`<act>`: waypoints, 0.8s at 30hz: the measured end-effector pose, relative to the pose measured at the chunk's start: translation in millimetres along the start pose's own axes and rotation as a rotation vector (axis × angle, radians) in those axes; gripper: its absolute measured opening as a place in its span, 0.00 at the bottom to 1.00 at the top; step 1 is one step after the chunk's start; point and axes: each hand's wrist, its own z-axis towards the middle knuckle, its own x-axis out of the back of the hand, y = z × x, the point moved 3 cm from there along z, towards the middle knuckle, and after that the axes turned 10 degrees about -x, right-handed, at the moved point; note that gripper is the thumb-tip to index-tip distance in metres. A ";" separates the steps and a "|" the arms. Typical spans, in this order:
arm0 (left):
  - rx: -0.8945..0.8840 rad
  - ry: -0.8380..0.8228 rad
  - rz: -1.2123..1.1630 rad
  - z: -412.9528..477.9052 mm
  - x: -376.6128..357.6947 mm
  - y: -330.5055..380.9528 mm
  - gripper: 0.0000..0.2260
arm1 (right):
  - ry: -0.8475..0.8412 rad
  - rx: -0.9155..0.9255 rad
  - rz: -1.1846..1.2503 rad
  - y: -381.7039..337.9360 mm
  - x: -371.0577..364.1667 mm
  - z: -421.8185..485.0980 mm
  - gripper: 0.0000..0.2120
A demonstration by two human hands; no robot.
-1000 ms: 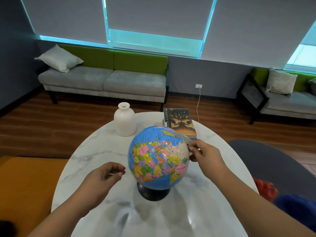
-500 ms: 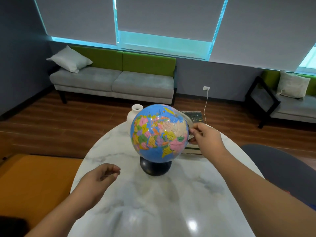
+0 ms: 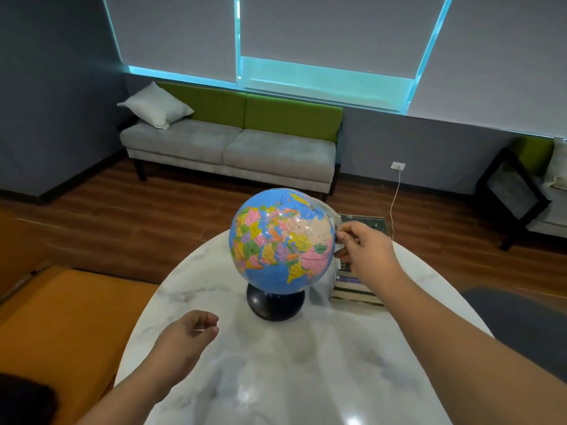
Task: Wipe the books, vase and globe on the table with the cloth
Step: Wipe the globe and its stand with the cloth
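A colourful globe (image 3: 280,240) on a black base stands on the round white marble table (image 3: 306,363). My right hand (image 3: 363,250) pinches the clear arc at the globe's right side. Behind that hand lies a stack of books (image 3: 357,286). My left hand (image 3: 187,338) hovers over the table's left part with fingers curled and nothing in it. The vase is hidden behind the globe. No cloth is in view.
An orange rug (image 3: 61,326) lies left of the table on the wooden floor. A grey and green sofa (image 3: 233,142) stands at the back wall, a second seat (image 3: 521,191) at the right. A dark grey chair (image 3: 521,326) sits right of the table.
The globe has gone farther back on the table, carried by my right hand, and now hides the vase. My left hand has stayed low at the left.
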 end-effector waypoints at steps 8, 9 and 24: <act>-0.142 0.168 0.022 64.9 -1.8 57.3 0.13 | 0.128 0.000 0.125 -15.1 48.5 46.8 0.08; -0.165 0.194 0.015 78.1 -2.7 69.1 0.14 | 0.142 0.004 0.132 -16.2 51.3 52.2 0.07; -0.256 0.129 0.101 219.6 -33.8 138.4 0.46 | 0.148 -0.070 0.129 4.1 28.5 111.0 0.12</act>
